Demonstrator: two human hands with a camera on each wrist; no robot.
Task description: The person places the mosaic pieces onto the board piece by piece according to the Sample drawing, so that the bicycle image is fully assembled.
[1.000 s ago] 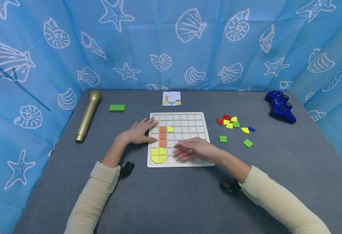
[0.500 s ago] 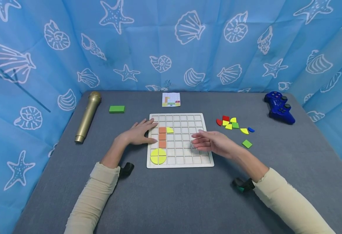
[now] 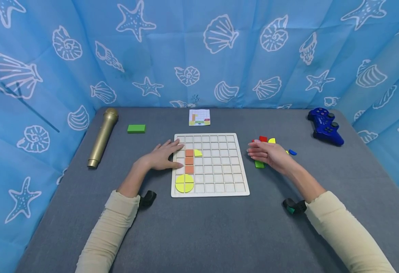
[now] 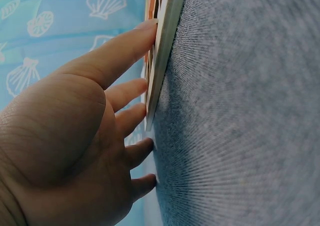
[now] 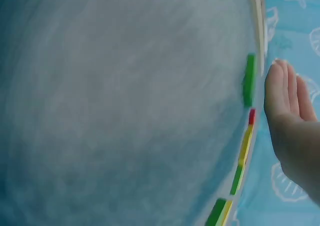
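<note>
My left hand (image 3: 159, 156) rests with spread fingers on the left edge of a white grid board (image 3: 220, 167); the left wrist view shows its thumb (image 4: 127, 48) at the board's rim. Orange squares (image 3: 189, 160) stand in a column on the board, with a yellow quarter-circle (image 3: 197, 152) beside the top one. Below them, yellow quarters form a disc (image 3: 184, 183). My right hand (image 3: 272, 156), fingers nearly straight and holding nothing, hovers over loose tiles. A green square (image 3: 259, 164), a red square (image 3: 263, 138) and a yellow quarter (image 3: 272, 140) peek out; other tiles are hidden beneath it.
Behind the board lies a printed pattern card (image 3: 199, 117). A gold microphone (image 3: 103, 138) and a green block (image 3: 136, 128) are at the left, a blue game controller (image 3: 325, 126) far right. A shell-print curtain (image 3: 185, 53) borders the table.
My right hand has moved from above the board's lower middle rightward to the loose tiles, and it now covers several of them. The left hand stays at the board's edge.
</note>
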